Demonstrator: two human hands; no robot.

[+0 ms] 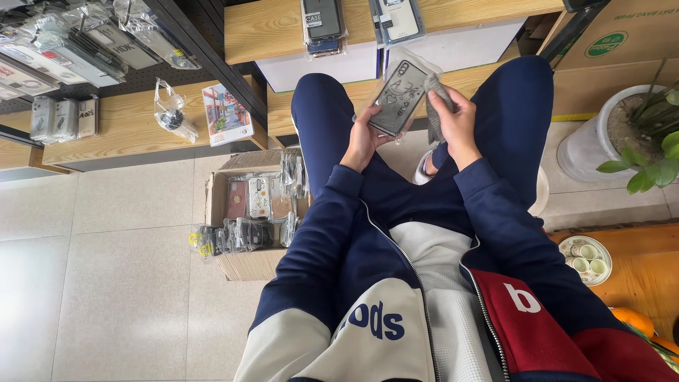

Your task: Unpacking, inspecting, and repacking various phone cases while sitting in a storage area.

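Jacket (396,311) nearest; both hands raised, gripping bagged phone case (400,97).

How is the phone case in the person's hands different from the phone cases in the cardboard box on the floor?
The held phone case is a single one, gripped by the left hand while the right hand touches its clear wrapper; the boxed cases are many, packed together and untouched. The held one is dark with light drawn marks; the boxed ones show mixed colours. The held one is raised above the lap; the others sit low in the cardboard box. All are in clear plastic bags.
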